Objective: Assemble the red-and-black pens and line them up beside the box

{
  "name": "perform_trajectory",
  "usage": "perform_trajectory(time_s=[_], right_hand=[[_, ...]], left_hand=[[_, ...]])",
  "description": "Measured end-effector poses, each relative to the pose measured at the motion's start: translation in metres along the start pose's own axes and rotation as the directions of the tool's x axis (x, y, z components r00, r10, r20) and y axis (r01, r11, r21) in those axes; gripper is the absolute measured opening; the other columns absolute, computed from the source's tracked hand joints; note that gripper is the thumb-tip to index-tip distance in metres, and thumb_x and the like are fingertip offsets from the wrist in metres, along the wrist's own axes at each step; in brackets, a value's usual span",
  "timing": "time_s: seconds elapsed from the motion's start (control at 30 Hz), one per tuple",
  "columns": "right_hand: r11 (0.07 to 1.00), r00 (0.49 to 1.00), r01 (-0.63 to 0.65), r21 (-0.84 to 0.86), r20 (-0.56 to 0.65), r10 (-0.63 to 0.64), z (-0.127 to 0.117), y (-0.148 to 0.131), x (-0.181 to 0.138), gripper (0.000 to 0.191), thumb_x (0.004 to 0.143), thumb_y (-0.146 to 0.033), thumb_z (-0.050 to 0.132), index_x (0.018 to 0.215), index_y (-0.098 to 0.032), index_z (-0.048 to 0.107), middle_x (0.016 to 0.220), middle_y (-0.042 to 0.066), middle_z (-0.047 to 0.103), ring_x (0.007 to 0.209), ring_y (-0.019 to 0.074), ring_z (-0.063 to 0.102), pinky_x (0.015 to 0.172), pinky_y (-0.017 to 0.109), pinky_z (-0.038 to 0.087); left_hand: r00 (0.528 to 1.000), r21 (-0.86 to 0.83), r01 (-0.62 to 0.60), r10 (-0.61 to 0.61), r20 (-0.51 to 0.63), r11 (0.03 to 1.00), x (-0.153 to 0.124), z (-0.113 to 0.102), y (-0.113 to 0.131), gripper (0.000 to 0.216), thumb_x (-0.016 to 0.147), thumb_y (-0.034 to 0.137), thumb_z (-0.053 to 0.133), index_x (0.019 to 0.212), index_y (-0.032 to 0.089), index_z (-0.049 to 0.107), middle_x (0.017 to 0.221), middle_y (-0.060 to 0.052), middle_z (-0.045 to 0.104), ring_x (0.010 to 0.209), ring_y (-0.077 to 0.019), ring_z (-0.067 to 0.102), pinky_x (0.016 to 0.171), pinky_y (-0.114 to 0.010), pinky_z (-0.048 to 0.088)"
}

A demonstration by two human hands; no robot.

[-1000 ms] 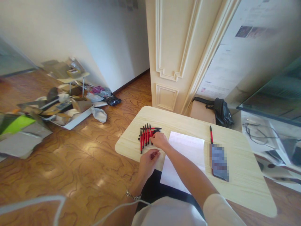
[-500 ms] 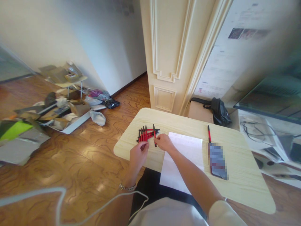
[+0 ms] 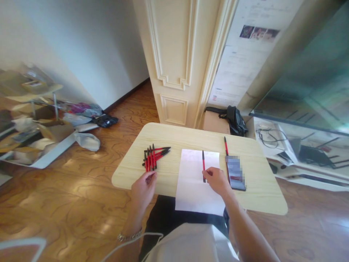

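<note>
My right hand [image 3: 216, 181] pinches a red and black pen [image 3: 203, 164] and holds it over the white sheet of paper [image 3: 195, 189] in the middle of the light wooden table [image 3: 256, 196]. Several more red and black pens [image 3: 153, 157] lie in a bunch at the table's left. My left hand [image 3: 143, 187] rests at the near table edge just below that bunch, fingers curled together, with nothing visible in them. A bracelet circles the left wrist.
A single red pen [image 3: 226, 146] and a phone [image 3: 235, 172] lie right of the paper. A black bag [image 3: 235, 121] sits on a box behind the table by a cream door. Clutter covers the wood floor at left. A glass cabinet stands at right.
My right hand picked one pen out of the bunch and carried it right, onto the paper. My left hand slid back from the bunch to the table edge. The camera turned right.
</note>
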State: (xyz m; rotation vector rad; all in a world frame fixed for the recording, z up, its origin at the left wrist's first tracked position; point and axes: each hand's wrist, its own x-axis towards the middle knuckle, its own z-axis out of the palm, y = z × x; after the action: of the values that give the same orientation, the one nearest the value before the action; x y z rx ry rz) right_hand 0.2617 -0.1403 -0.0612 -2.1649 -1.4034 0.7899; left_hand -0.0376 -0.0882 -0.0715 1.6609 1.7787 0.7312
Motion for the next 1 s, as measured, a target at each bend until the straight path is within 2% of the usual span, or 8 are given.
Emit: perform_trajectory(time_s=[0.2, 0.33, 0.6, 0.83, 1.0], right_hand=[[0.975, 0.999, -0.032, -0.221, -0.014, 0.030, 0.009, 0.013, -0.011, 0.031, 0.081, -0.041, 0.052, 0.067, -0.021, 0.069, 0.069, 0.007, 0.070, 0.070, 0.0188, 0.063, 0.060, 0.026, 0.035], [0.960, 0.999, -0.016, -0.280, 0.028, 0.025, 0.013, 0.012, -0.010, 0.035, 0.082, -0.043, 0.050, 0.066, -0.020, 0.070, 0.069, 0.009, 0.070, 0.069, 0.0192, 0.061, 0.060, 0.027, 0.034], [0.982, 0.999, -0.013, -0.186, 0.039, 0.020, 0.005, 0.010, -0.013, 0.037, 0.081, -0.050, 0.052, 0.066, -0.019, 0.068, 0.067, 0.006, 0.067, 0.065, 0.0164, 0.057, 0.057, 0.027, 0.029], [0.990, 0.996, -0.025, -0.136, -0.089, 0.012, -0.007, 0.020, -0.027, 0.043, 0.084, -0.054, 0.047, 0.060, -0.020, 0.059, 0.058, 0.001, 0.060, 0.055, 0.0131, 0.050, 0.053, 0.026, 0.026], [0.993, 0.992, -0.034, -0.116, -0.128, 0.019, -0.010, 0.028, -0.032, 0.040, 0.086, -0.050, 0.045, 0.062, -0.020, 0.057, 0.058, 0.001, 0.059, 0.056, 0.0128, 0.050, 0.053, 0.025, 0.026]], left_hand=[[0.999, 0.028, -0.028, 0.027, 0.030, 0.999, -0.002, 0.009, 0.000, 0.035, 0.080, 0.049, 0.052, 0.098, 0.023, 0.067, 0.085, -0.004, 0.074, 0.078, -0.0228, 0.068, 0.066, -0.027, 0.049], [0.998, 0.036, -0.033, 0.031, 0.048, 0.999, -0.004, 0.012, 0.002, 0.034, 0.080, 0.048, 0.052, 0.097, 0.023, 0.067, 0.084, -0.004, 0.074, 0.078, -0.0225, 0.068, 0.066, -0.027, 0.049], [0.998, 0.010, -0.018, 0.017, 0.069, 1.000, -0.007, 0.015, 0.004, 0.034, 0.080, 0.049, 0.052, 0.097, 0.023, 0.067, 0.087, -0.003, 0.074, 0.077, -0.0219, 0.069, 0.068, -0.028, 0.050], [0.995, -0.008, -0.053, 0.053, 0.089, 0.999, -0.009, 0.021, 0.008, 0.033, 0.080, 0.047, 0.053, 0.097, 0.022, 0.068, 0.091, -0.003, 0.074, 0.078, -0.0220, 0.069, 0.068, -0.029, 0.051], [0.985, -0.039, -0.112, 0.116, 0.130, 0.993, -0.011, 0.028, 0.014, 0.032, 0.081, 0.046, 0.054, 0.096, 0.022, 0.068, 0.088, -0.004, 0.073, 0.076, -0.0212, 0.068, 0.068, -0.029, 0.051]])
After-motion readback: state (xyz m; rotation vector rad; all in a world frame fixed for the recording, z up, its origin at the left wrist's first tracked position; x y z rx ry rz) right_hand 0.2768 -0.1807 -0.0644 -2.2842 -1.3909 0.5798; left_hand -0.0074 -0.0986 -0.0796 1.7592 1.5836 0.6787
